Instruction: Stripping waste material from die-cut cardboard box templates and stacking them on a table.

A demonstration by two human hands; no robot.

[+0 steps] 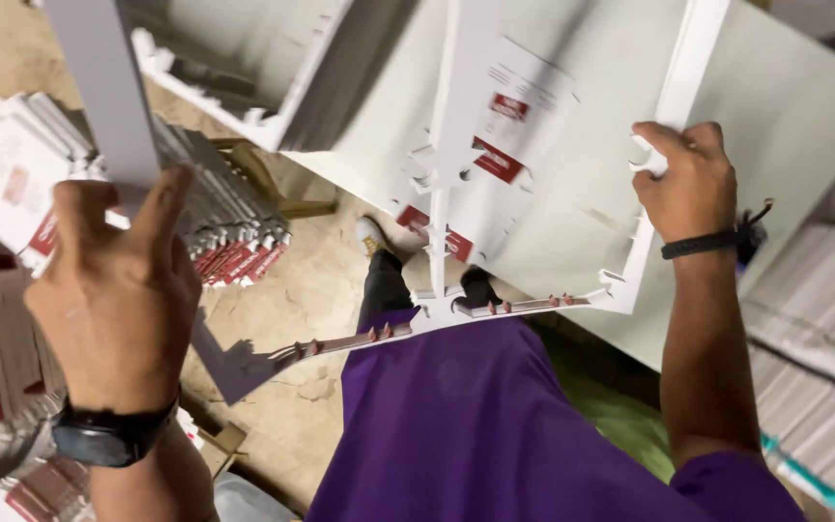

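Head view, looking down past a purple shirt (475,425) at both hands and flat white die-cut card pieces.

Left hand (118,290) – raised at frame left, back of hand to camera, black watch (108,435) on the wrist. Thumb and fingers pinched shut on the lower end of a narrow grey-white strip (103,87); the strip runs up and out of the top edge. Blurred, so the exact finger contact is unclear.

Right hand (688,179) – upper right, black band (703,242) on the wrist. Fingers curled closed over the right rim of a large white frame (669,106) with notched tabs. The frame's bottom rail runs left from under this hand, across the person's front, to a pointed end (244,367) below the left hand. A centre bar (442,193) goes up the middle.

So the frame spans between the hands: right hand on its right edge, left hand above its left tip, not touching it – that hand only has the strip.

Behind the frame: a big white sheet (804,106) with red-and-white labels (500,159). A stack of flat packs (215,213) with red ends lies on the floor (311,290) just right of the left hand. More white stacks (823,300) at the right edge. A foot (371,237) shows on the floor under the frame.
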